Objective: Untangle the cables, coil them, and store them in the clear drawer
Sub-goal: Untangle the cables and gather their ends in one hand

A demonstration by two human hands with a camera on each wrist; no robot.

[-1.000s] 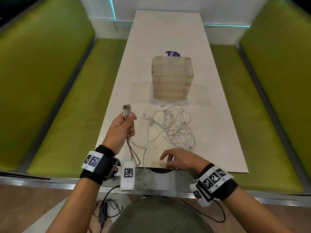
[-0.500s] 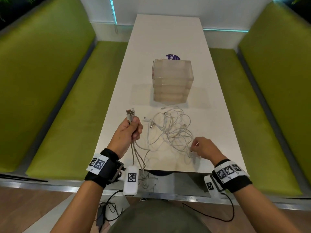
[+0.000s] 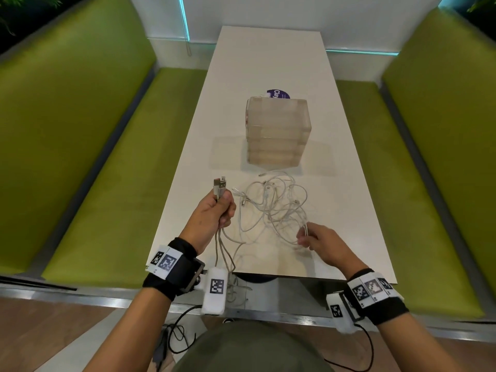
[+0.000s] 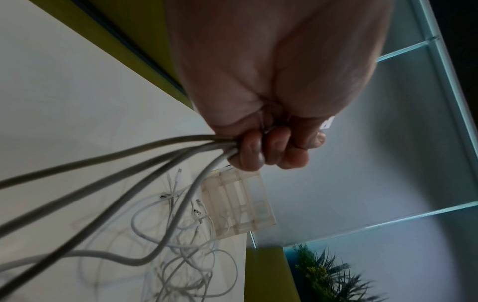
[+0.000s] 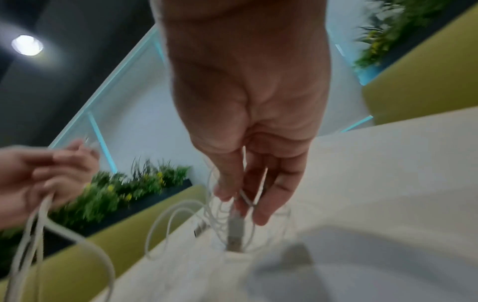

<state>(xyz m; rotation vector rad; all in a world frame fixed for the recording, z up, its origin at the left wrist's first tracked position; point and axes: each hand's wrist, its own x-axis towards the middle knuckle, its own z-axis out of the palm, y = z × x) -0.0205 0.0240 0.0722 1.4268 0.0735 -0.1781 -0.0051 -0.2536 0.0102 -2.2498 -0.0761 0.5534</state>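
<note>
Lying between both hands (image 3: 213,210) (image 3: 320,244), gripped: tangled cables (image 3: 273,205).

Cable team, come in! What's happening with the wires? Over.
Left hand grips gathered plug ends. Right hand pinches one cable from tangle. Clear drawer unit shut, nothing stored.

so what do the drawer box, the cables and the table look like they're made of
Drawer box: clear, slightly frosted plastic by the look; the stacked drawer edges show through its walls.
Cables: white, matte, rubbery-looking jackets that bend in loose loops, with shiny metal plug tips.
Table: smooth white top, probably laminate; a faint sheen near the drawer box.
</note>
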